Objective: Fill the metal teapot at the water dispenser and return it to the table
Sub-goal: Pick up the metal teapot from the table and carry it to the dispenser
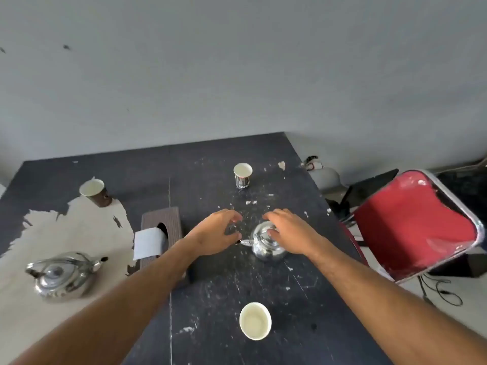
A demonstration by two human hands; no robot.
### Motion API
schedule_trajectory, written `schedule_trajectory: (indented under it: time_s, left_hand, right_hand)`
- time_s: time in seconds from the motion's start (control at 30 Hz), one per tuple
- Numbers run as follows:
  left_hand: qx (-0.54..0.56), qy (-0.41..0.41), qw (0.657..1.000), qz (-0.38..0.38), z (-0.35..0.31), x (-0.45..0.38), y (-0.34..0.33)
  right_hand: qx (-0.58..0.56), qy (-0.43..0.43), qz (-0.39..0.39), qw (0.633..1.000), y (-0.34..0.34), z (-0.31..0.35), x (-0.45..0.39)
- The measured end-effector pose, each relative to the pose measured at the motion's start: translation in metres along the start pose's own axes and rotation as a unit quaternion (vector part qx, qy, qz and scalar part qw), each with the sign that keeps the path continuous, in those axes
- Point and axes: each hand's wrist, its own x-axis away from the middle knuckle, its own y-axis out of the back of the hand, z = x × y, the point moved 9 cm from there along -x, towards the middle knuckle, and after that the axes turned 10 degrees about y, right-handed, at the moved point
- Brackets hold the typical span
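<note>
We see a worn black table (303, 299) with peeled pale patches. On it, centred, stands the small shiny metal teapot (267, 246), our landmark. Right of it is a red folding chair (419, 222). Far left sits a larger steel kettle (62, 275); nearer left, a brown tissue box (168, 222). Our right hand (292, 233) rests on the teapot's lid, fingers curled narrowly; whether it grips, we cannot tell. Our left hand (216, 233) hovers spread wide beside the spout. A white paper cup (255, 321) stands nearer us.

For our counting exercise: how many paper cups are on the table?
3: one paper cup at the far middle, one far left, one nearest the camera. None seems hidden.
</note>
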Motion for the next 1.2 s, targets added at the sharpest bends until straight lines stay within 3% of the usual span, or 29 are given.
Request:
schedule_trajectory:
  time_s: [0.2,0.37,0.53,0.93,1.2]
  left_hand:
    - [-0.008,-0.006,1.000,0.003,-0.012,-0.025,-0.060]
    - [-0.007,-0.036,0.998,-0.043,-0.032,-0.042,-0.071]
    - [0.035,-0.017,0.999,-0.025,-0.038,-0.049,-0.073]
    - [-0.016,-0.084,0.996,-0.025,-0.086,0.007,0.012]
    - [0.077,-0.056,0.993,-0.064,-0.098,0.093,0.097]
  right_hand:
    - [0.033,0.006,-0.006,0.999,-0.035,-0.019,-0.004]
    - [0.019,0.017,-0.014,1.000,-0.037,-0.023,-0.009]
    - [0.003,0.023,-0.006,1.000,-0.029,-0.025,-0.005]
    - [-0.161,-0.002,-0.098,0.982,0.070,-0.008,0.023]
    - [-0.295,0.026,-0.135,0.945,0.139,0.070,0.041]
